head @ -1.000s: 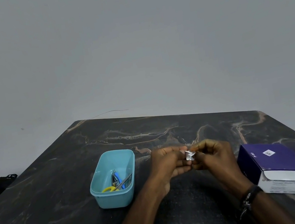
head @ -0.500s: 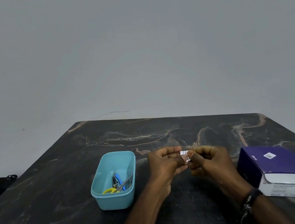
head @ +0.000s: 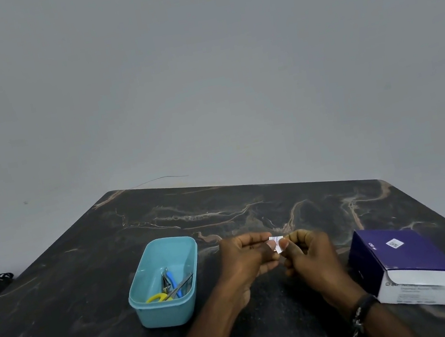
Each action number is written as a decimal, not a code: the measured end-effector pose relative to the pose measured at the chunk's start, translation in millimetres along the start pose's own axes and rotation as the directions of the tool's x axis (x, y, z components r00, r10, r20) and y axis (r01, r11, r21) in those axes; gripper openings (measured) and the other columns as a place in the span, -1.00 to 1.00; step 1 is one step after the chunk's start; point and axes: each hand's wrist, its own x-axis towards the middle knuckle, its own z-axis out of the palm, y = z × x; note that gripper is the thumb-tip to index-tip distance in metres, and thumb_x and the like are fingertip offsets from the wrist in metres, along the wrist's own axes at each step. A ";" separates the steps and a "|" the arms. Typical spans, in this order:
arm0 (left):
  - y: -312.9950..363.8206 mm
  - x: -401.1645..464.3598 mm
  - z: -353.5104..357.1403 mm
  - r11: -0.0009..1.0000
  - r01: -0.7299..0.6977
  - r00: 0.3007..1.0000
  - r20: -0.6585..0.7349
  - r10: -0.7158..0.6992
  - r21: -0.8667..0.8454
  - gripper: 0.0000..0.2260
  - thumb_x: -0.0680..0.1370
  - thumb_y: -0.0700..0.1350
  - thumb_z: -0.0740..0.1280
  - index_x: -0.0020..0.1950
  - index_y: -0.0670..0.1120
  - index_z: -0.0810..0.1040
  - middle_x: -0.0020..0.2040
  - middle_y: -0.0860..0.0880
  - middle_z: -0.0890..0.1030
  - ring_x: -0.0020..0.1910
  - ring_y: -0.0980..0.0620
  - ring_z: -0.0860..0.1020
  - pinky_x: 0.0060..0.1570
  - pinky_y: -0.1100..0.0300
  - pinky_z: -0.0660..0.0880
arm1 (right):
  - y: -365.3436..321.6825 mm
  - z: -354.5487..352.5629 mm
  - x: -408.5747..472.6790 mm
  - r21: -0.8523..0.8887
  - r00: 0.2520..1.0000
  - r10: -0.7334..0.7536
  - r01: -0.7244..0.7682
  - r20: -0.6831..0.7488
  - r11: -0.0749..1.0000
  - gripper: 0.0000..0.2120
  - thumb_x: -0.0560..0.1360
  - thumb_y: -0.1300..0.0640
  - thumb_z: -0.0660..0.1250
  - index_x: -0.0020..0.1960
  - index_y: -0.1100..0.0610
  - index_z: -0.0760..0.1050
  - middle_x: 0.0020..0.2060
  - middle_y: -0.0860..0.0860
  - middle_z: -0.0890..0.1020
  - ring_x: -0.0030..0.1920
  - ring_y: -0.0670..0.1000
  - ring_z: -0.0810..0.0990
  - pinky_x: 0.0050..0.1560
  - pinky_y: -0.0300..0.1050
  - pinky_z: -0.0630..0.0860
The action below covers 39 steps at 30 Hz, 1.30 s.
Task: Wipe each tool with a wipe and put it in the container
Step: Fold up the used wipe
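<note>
A small white wipe packet is pinched between my left hand and my right hand, held just above the dark marble table. Left of my hands stands a light blue container. Inside it lie several tools: yellow-handled scissors, a blue-handled nipper and a thin metal tool. Most of the packet is hidden by my fingers.
A purple and white box lies on the table to the right of my right wrist. A dark band sits on that wrist. The grey wall rises behind the table's far edge.
Both hands have stayed together over the table, and the packet between them looks a little flatter and more upright than a second ago. The container and box have not moved.
</note>
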 end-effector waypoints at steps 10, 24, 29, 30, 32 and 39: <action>0.6 -1.6 2.8 0.996 -0.066 0.991 -0.109 0.072 0.059 -0.84 0.44 -0.43 0.41 -0.02 -0.27 0.63 -0.16 -0.22 0.69 -0.22 -0.07 0.69 -0.26 0.20 0.63 | 2.5 10.0 3.3 -0.089 0.998 -0.008 0.002 -0.068 0.996 -0.82 0.53 0.23 0.31 -0.23 0.11 0.59 -0.35 0.14 0.67 -0.35 0.02 0.60 -0.23 0.17 0.59; 25.9 -67.6 38.9 0.974 -0.211 0.956 -0.190 0.223 0.084 -0.87 0.43 -0.43 0.42 -0.08 -0.27 0.65 -0.21 -0.18 0.68 -0.29 -0.08 0.69 -0.19 0.07 0.66 | -51.8 -18.2 -56.0 -0.078 0.972 -0.015 -0.003 -0.234 0.997 -0.80 0.51 0.20 0.32 -0.28 0.10 0.56 -0.35 0.08 0.67 -0.28 0.07 0.68 -0.21 0.16 0.64; 21.9 -95.8 67.6 0.968 -0.234 0.964 -0.107 0.244 0.095 -0.88 0.42 -0.43 0.42 -0.08 -0.30 0.65 -0.21 -0.20 0.68 -0.29 -0.08 0.67 -0.20 0.10 0.65 | -56.7 -51.7 -92.5 -0.116 0.949 -0.041 0.005 -0.312 0.993 -0.84 0.51 0.17 0.31 -0.24 0.11 0.57 -0.32 0.10 0.68 -0.27 0.08 0.67 -0.20 0.12 0.65; 19.0 -100.6 77.4 0.967 -0.235 0.966 -0.083 0.244 0.097 -0.88 0.42 -0.43 0.42 -0.07 -0.31 0.65 -0.21 -0.21 0.68 -0.29 -0.08 0.67 -0.22 0.11 0.64 | -55.2 -62.0 -100.4 -0.116 0.944 -0.037 -0.002 -0.327 0.993 -0.85 0.52 0.20 0.30 -0.22 0.14 0.58 -0.31 0.12 0.68 -0.26 0.10 0.67 -0.20 0.11 0.65; 12.4 -111.7 101.1 0.966 -0.239 0.969 -0.035 0.244 0.101 -0.88 0.42 -0.43 0.41 -0.08 -0.32 0.66 -0.20 -0.21 0.68 -0.28 -0.10 0.67 -0.24 0.12 0.64 | -51.2 -86.9 -116.1 -0.143 0.923 -0.052 -0.003 -0.381 0.990 -0.82 0.51 0.22 0.30 -0.25 0.13 0.58 -0.33 0.11 0.67 -0.26 0.11 0.68 -0.20 0.11 0.64; -22.2 -167.9 215.7 0.973 -0.228 0.954 0.210 0.215 0.040 -0.87 0.43 -0.43 0.40 -0.05 -0.31 0.65 -0.18 -0.23 0.68 -0.28 -0.08 0.67 -0.17 0.09 0.66 | -26.8 -202.4 -182.0 -0.167 0.805 -0.021 -0.097 -0.593 0.981 -0.86 0.47 0.17 0.34 -0.26 0.11 0.60 -0.37 0.10 0.68 -0.31 0.12 0.68 -0.22 0.16 0.64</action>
